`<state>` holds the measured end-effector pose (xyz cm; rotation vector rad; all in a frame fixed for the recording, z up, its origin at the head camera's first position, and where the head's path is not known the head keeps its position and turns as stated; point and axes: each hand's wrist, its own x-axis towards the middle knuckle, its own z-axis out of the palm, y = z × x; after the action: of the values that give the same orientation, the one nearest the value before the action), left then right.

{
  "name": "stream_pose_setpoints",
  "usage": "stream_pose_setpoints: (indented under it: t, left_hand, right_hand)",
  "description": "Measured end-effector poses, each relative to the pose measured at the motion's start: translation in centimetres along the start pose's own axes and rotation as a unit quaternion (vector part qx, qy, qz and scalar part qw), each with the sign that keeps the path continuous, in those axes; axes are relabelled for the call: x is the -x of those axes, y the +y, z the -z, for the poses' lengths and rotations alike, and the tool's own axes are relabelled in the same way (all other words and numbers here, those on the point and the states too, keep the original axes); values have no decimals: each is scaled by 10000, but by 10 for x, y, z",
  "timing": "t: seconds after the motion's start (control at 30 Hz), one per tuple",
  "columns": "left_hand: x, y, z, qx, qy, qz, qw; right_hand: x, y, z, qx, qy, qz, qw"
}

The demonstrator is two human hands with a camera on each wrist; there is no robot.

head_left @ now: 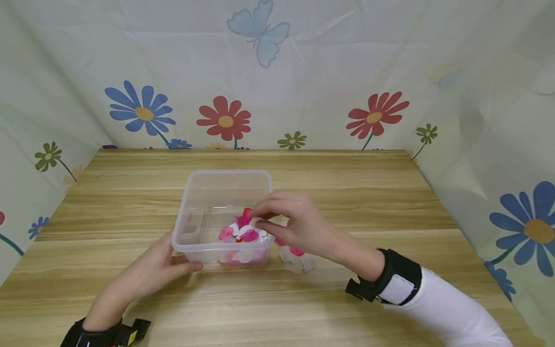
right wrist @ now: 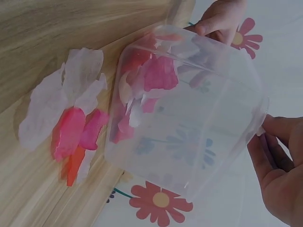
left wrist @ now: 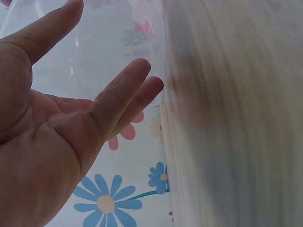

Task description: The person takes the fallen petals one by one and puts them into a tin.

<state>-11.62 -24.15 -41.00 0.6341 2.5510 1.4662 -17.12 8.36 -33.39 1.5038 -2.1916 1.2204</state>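
A clear plastic box [head_left: 221,247] stands on the table with pink, white and red torn paper pieces [head_left: 249,234] gathered in its right part. My left hand [head_left: 149,270] rests against the box's front left corner, thumb along the front wall, other fingers at the left side. In the left wrist view the left hand's [left wrist: 61,127] fingers look mostly straight. Over the box's right rim, my right hand [head_left: 299,224] pinches a small white paper piece [right wrist: 261,131] between thumb and finger; most of that piece is hidden.
Just right of the box, more loose paper pieces lie on the wooden table [head_left: 368,193]; the right wrist view shows white scraps [right wrist: 45,109], pink scraps [right wrist: 69,132] and an orange one [right wrist: 75,165]. A flower-printed cloth [head_left: 312,91] hangs behind and at both sides.
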Motion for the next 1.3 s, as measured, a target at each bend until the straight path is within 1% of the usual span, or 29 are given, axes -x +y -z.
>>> stream_pose_setpoints:
  t: [0.13, 0.2, 0.3, 0.4, 0.5, 0.57, 0.67, 0.77, 0.83, 0.93, 1.03, 1.13, 1.23, 1.3]
  left_hand:
    - [0, 0, 0, 3, -9, -4, 10000]
    - [0, 0, 0, -15, -17, 3, 10000]
    - [0, 0, 0, -61, -12, 14, 10000]
    - [0, 1, 0, -84, -1, 20, 10000]
    - [0, 1, 0, -99, 10, 19, 9999]
    - [0, 1, 0, -115, 17, 16, 9999]
    - [0, 1, 0, -129, 20, 7, 9999]
    - [0, 0, 0, -113, 12, -17, 9999]
    - [0, 0, 0, -101, 7, -29, 9999]
    - [0, 0, 0, -100, 4, -45, 9999]
    - [0, 1, 0, -107, -4, -32, 9999]
    - [0, 1, 0, -85, -28, -2, 10000]
    - [0, 1, 1, -61, -52, 10, 10000]
    - [0, 1, 1, -40, -62, 2, 10000]
  right_hand:
    - [0, 1, -1, 50, -67, -98, 9999]
    - [1, 1, -1, 12, -37, -109, 9999]
    - [2, 3, 2, -54, 127, -106, 9998]
    - [3, 6, 6, 4, 426, -241, 9988]
    - [6, 10, 12, 170, 707, -538, 9959]
    - [8, 14, 15, 316, 826, -785, 9930]
    - [13, 22, 19, 530, 831, -1216, 9877]
    - [19, 31, 21, 683, 579, -1657, 9821]
    - [22, 37, 21, 784, 250, -1964, 9771]
    - [27, 46, 18, 901, -354, -2343, 9673]
    - [31, 55, 13, 937, -904, -2589, 9571]
    - [33, 63, 8, 913, -1278, -2730, 9491]
    - [35, 67, 5, 924, -1465, -2900, 9412]
    - [36, 69, 4, 924, -1545, -2971, 9377]
